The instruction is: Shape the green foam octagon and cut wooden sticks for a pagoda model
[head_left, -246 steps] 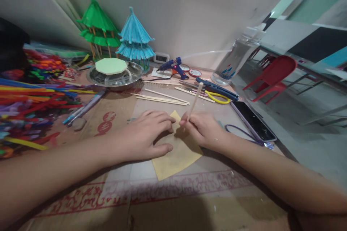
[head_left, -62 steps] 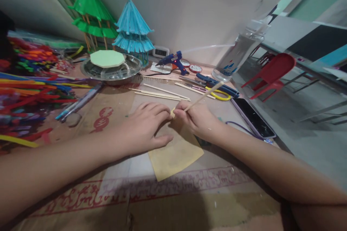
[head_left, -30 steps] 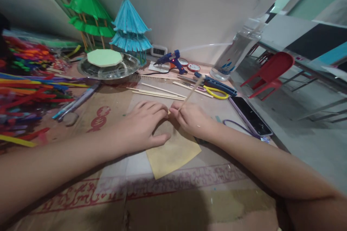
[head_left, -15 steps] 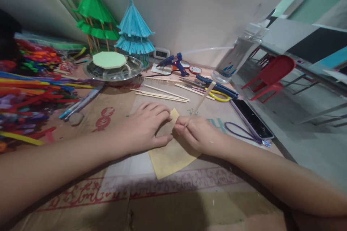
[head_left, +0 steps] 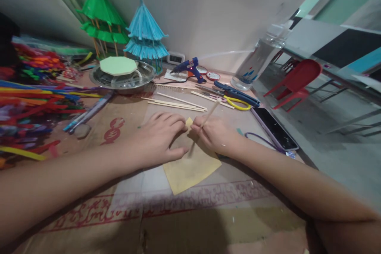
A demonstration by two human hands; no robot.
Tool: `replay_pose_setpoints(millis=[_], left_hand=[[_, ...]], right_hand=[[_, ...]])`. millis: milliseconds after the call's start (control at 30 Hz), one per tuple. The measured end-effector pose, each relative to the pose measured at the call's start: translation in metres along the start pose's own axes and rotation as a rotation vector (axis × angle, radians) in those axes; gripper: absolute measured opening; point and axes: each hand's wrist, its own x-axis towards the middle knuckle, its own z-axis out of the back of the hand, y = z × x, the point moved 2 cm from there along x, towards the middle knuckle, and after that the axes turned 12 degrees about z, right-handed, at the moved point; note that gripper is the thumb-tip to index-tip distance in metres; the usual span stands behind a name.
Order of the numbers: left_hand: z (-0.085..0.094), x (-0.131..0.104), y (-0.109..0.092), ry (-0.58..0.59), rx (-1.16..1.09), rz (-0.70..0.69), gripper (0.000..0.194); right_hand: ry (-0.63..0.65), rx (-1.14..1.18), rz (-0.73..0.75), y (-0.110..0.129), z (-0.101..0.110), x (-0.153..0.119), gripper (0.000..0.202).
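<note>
A yellow sheet (head_left: 193,174) that looks like sandpaper lies flat in the middle of the work surface. My left hand (head_left: 162,135) rests palm down over its left edge, thumb and fingers apart, with the fingertips on or near the sheet. In my right hand (head_left: 212,133), closed in a pinch, is a thin wooden stick (head_left: 213,108). The stick slants, its upper end pointing up and right, its blurred lower end meeting the sheet beside my left thumb. Several similar wooden sticks (head_left: 175,105) lie just beyond my hands.
Behind stand green (head_left: 102,12) and blue (head_left: 145,31) tiered paper-roofed models, a metal dish (head_left: 95,79), and a glue gun (head_left: 189,66). To the right are yellow-handled scissors (head_left: 238,105), a phone (head_left: 275,127) and a water bottle (head_left: 250,63). Colourful pipe cleaners (head_left: 35,107) crowd the left.
My right hand has shifted slightly up and left. The stick has tilted, and its lower end now shows on the sheet. My left hand stays in place.
</note>
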Motion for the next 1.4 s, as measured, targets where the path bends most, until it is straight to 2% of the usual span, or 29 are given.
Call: replay_pose_setpoints(millis=[67,133,233,300,400,567,667,900,1000,1133,1400], left_hand=[[0.0,0.0,0.0,-0.012,-0.023,0.008,0.043],[0.002,0.001,0.0,-0.026,-0.063,0.006,0.041],[0.006,0.002,-0.001,-0.087,-0.159,-0.054,0.028],[0.01,0.002,-0.003,-0.153,-0.223,-0.119,0.019],[0.014,0.0,-0.005,-0.23,-0.284,-0.183,0.014],[0.016,-0.001,-0.008,-0.261,-0.338,-0.215,0.013],[0.016,-0.001,-0.008,-0.268,-0.35,-0.207,0.012],[0.016,-0.001,-0.006,-0.244,-0.348,-0.18,0.015],[0.016,-0.001,-0.006,-0.229,-0.339,-0.17,0.016],[0.017,0.0,-0.004,-0.216,-0.341,-0.137,0.016],[0.017,0.0,-0.003,-0.195,-0.344,-0.106,0.018]], right_hand=[[-0.13,0.277,-0.123,-0.006,0.003,0.0,0.027],[-0.251,0.682,-0.21,-0.009,0.004,-0.002,0.028],[-0.286,1.186,-0.255,-0.009,-0.001,-0.002,0.038],[-0.277,1.353,-0.258,-0.009,-0.005,-0.001,0.039],[-0.275,1.471,-0.259,-0.011,-0.01,0.001,0.034],[-0.228,1.538,-0.256,-0.01,-0.013,0.001,0.026],[-0.241,1.548,-0.246,-0.009,-0.014,0.001,0.025],[-0.307,1.441,-0.257,-0.014,-0.016,0.004,0.038],[-0.393,1.309,-0.229,-0.015,-0.011,0.003,0.042],[-0.49,1.168,-0.118,-0.011,0.003,0.001,0.043],[-0.5,1.086,-0.016,-0.005,0.017,-0.001,0.043]])
